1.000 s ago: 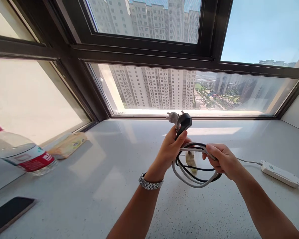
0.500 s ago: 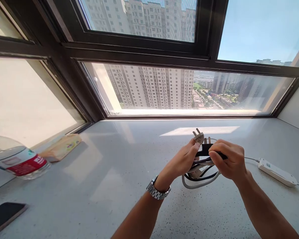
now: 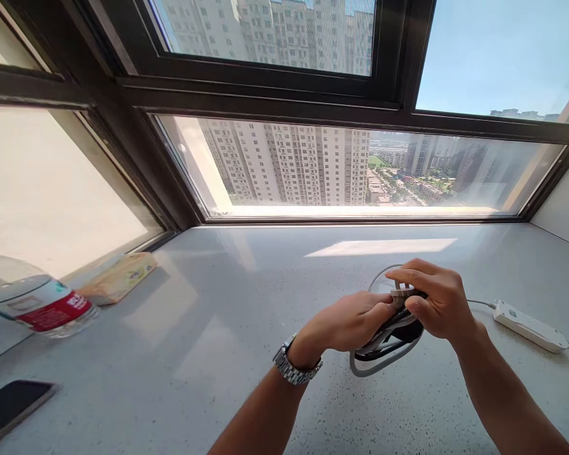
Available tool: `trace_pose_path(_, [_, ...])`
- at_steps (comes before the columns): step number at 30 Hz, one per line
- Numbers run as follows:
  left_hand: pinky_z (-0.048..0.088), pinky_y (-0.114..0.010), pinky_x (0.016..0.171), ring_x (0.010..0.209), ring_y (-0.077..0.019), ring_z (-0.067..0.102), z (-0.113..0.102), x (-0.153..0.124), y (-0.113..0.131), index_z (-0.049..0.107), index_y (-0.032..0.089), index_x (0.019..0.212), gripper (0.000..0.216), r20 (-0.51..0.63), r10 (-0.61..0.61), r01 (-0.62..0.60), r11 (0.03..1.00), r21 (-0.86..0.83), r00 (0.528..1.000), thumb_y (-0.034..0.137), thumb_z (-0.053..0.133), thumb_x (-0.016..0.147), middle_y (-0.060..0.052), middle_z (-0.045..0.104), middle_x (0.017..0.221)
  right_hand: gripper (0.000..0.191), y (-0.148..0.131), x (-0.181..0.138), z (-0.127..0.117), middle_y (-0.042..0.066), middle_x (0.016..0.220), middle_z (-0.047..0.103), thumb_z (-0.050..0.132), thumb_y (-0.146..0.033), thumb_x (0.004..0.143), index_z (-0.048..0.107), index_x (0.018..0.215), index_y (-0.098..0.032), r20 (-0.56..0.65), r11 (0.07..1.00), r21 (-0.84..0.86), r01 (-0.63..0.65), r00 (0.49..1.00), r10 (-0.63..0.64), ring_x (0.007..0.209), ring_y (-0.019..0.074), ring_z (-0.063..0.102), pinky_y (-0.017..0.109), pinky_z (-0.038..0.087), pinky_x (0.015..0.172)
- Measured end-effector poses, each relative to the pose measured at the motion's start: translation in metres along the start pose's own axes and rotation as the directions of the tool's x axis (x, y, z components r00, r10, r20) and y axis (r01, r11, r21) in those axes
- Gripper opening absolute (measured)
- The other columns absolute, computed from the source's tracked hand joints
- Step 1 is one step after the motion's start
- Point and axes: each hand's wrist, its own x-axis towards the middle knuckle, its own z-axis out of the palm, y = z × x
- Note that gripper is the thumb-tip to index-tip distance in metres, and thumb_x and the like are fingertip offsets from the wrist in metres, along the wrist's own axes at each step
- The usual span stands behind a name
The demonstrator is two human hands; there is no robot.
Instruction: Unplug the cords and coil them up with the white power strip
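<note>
A bundle of coiled grey and black power cords (image 3: 384, 366) hangs between my two hands above the white speckled sill. My left hand (image 3: 358, 321), with a metal watch at its wrist, is closed around the cords from the left. At the top of the bundle a grey power plug (image 3: 402, 292) shows partly, its prongs up among my right fingers. My right hand (image 3: 439, 297) grips that plug from the right, thumb and fingers on either side. Part of a black piece shows beneath it. Much of the bundle is covered by my hands.
On the right lies a white elongated device (image 3: 531, 325) with a thin grey cord running toward my right hand. A large clear bottle (image 3: 52, 309), a soft tissue pack (image 3: 118, 278) and a dark phone (image 3: 12, 411) are on the left. A dark-framed window (image 3: 284, 104) borders the sill.
The black plug and grey plug that stood up between my hands have turned down or become covered. My left hand has flattened over the bundle, and my right fingers have shifted onto the grey plug.
</note>
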Motion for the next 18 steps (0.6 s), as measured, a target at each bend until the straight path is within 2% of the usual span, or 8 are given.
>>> trace_pose_path(2, [0.034,-0.024,0.047,0.052,-0.0156,0.049,-0.001,-0.001,-0.001,0.062,0.02,0.08,0.032,-0.054,0.043,-0.044,0.999,-0.019,0.998,0.031,0.034,0.093,-0.001,0.06,0.066,0.066,0.002,-0.001,0.001,0.009,0.086,0.064,0.033,-0.07,0.089,0.071,0.108,-0.019,-0.025,1.0,-0.023,-0.017,1.0,0.017,0.064,0.0155,0.058,0.027,0.045,0.054])
trace_pose_path(4, [0.034,-0.025,0.046,0.049,-0.0156,0.05,-0.001,-0.001,-0.003,0.064,0.021,0.081,0.032,-0.1,0.083,-0.087,0.996,-0.037,0.992,0.033,0.037,0.094,-0.001,0.06,0.064,0.067,0.003,-0.002,0.002,0.009,0.091,0.063,0.033,-0.071,0.088,0.071,0.109,-0.019,-0.001,0.998,-0.037,-0.042,0.999,0.042,0.061,0.014,0.056,0.027,0.044,0.054])
trace_pose_path(7, [0.036,-0.025,0.047,0.052,-0.0161,0.052,-0.003,0.0,-0.004,0.065,0.019,0.081,0.043,-0.071,0.09,-0.093,0.995,-0.044,0.993,0.039,0.031,0.097,-0.003,0.062,0.066,0.065,0.005,-0.002,0.002,0.008,0.083,0.063,0.033,-0.068,0.09,0.074,0.098,-0.018,0.047,0.997,-0.013,-0.075,0.996,0.076,0.061,0.0146,0.056,0.027,0.043,0.053])
trace_pose_path(9, [0.039,-0.025,0.051,0.058,-0.0171,0.054,-0.005,-0.001,-0.005,0.066,0.018,0.091,0.047,-0.036,0.062,-0.064,0.996,-0.063,0.997,0.044,0.027,0.098,-0.004,0.064,0.072,0.062,0.008,0.0,0.002,0.007,0.074,0.062,0.034,-0.065,0.091,0.074,0.089,-0.018,0.018,0.994,-0.004,-0.108,0.994,0.108,0.062,0.0157,0.057,0.027,0.042,0.054])
trace_pose_path(11, [0.042,-0.025,0.058,0.068,-0.019,0.058,-0.007,-0.002,-0.005,0.061,0.019,0.115,0.043,-0.028,0.039,-0.043,0.991,-0.124,0.999,0.051,0.043,0.093,-0.006,0.067,0.085,0.061,0.012,0.002,0.002,0.006,0.068,0.06,0.034,-0.061,0.094,0.073,0.078,-0.017,-0.026,0.987,-0.022,-0.157,0.987,0.156,0.061,0.0156,0.056,0.028,0.042,0.055])
trace_pose_path(13, [0.045,-0.027,0.065,0.079,-0.0216,0.061,-0.005,-0.002,-0.005,0.047,0.023,0.136,0.065,-0.066,0.006,-0.017,0.986,-0.168,0.998,0.052,0.065,0.081,-0.006,0.068,0.098,0.061,0.015,0.004,0.001,0.005,0.064,0.059,0.033,-0.056,0.096,0.068,0.064,-0.018,-0.044,0.974,-0.058,-0.218,0.976,0.215,0.06,0.0151,0.055,0.027,0.04,0.055])
trace_pose_path(15, [0.046,-0.028,0.069,0.082,-0.0224,0.062,-0.001,0.0,-0.003,0.041,0.026,0.141,0.081,-0.14,-0.052,0.032,0.99,-0.139,0.989,0.047,0.076,0.071,-0.005,0.068,0.099,0.062,0.016,0.005,0.002,0.004,0.058,0.056,0.034,-0.055,0.096,0.062,0.055,-0.018,-0.067,0.957,-0.09,-0.276,0.96,0.271,0.056,0.014,0.052,0.027,0.037,0.054])
trace_pose_path(18, [0.045,-0.026,0.066,0.075,-0.0202,0.06,0.006,0.004,-0.001,0.052,0.024,0.134,0.068,-0.214,-0.099,0.092,0.995,-0.043,0.972,0.043,0.076,0.073,-0.003,0.069,0.089,0.063,0.016,0.004,0.002,0.001,0.048,0.049,0.039,-0.057,0.093,0.053,0.047,-0.017,-0.095,0.932,-0.099,-0.348,0.936,0.339,0.047,0.0116,0.044,0.027,0.031,0.05])
